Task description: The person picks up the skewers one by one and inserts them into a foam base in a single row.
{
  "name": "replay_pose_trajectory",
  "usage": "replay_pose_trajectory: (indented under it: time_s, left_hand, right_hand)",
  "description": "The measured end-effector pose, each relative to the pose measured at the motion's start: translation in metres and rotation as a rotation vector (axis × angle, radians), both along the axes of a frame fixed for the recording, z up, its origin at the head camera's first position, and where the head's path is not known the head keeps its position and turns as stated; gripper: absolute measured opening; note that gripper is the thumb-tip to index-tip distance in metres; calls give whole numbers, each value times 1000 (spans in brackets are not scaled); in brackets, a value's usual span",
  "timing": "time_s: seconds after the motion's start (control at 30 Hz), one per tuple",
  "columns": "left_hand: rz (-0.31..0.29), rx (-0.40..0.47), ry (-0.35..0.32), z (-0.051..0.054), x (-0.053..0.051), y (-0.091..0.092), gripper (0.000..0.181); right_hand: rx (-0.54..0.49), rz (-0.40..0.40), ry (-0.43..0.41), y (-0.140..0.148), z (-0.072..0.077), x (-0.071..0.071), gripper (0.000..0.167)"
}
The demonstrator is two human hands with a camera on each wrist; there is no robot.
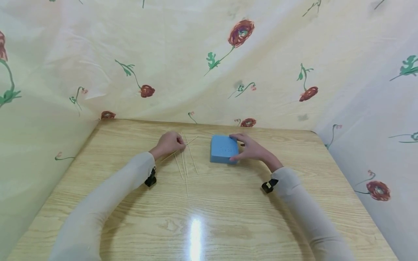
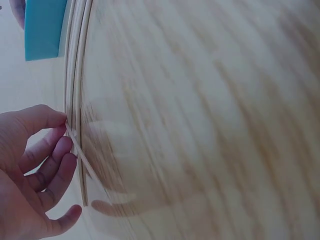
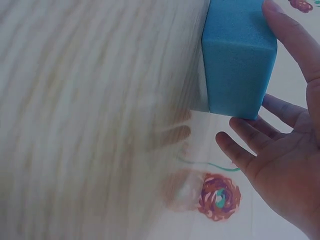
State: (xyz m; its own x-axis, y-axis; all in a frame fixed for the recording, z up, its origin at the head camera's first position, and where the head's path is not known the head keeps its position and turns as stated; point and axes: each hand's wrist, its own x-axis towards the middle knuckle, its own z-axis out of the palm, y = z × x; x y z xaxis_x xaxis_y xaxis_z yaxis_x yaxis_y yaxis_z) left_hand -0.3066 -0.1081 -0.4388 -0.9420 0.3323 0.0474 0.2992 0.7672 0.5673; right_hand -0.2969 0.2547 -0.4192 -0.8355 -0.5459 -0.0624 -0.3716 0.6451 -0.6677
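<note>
One stick [image 2: 87,162] is pinched by the left hand [image 1: 168,143] (loose sticks [image 1: 192,157] remain); the stickless block [image 1: 223,145] is gripped by the right hand [image 1: 251,149].

Honestly couldn't read the tiny marks [image 1: 226,149] on the blue block [image 1: 223,148]; the left wrist view chopped the thin sticks [image 2: 75,75] off up top, the block too.

Sticks [image 1: 192,157] lie left of the block [image 1: 222,148].
</note>
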Motion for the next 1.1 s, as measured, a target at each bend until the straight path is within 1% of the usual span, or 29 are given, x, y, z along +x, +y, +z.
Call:
replay_pose_trajectory:
  time_s: [0.13,0.3,0.43,0.57,0.73,0.9,1.1]
  left_hand:
    - [11,-13,1,2,0,1,12]
    - [24,-25,-21,4,-2,2,12]
    - [31,-28,-32,4,-3,2,13]
    - [36,-22,-26,1,-5,0,15]
    - [42,20,-34,2,-4,-2,15]
    - [11,100,-43,2,-2,-7,15]
    - [-7,197,-87,2,-3,-19,24]
  right_hand:
    - [-12,7,-11,-6,0,-1,99]
    - [-27,34,-33,-13,-1,-3,100]
    - [-43,60,-73,-19,1,-2,101]
    - [-56,70,-105,-23,4,1,100]
    - [-67,53,-120,-26,2,0,101]
    - [-87,44,-127,-25,1,3,99]
    - [-98,49,-131,-28,0,3,98]
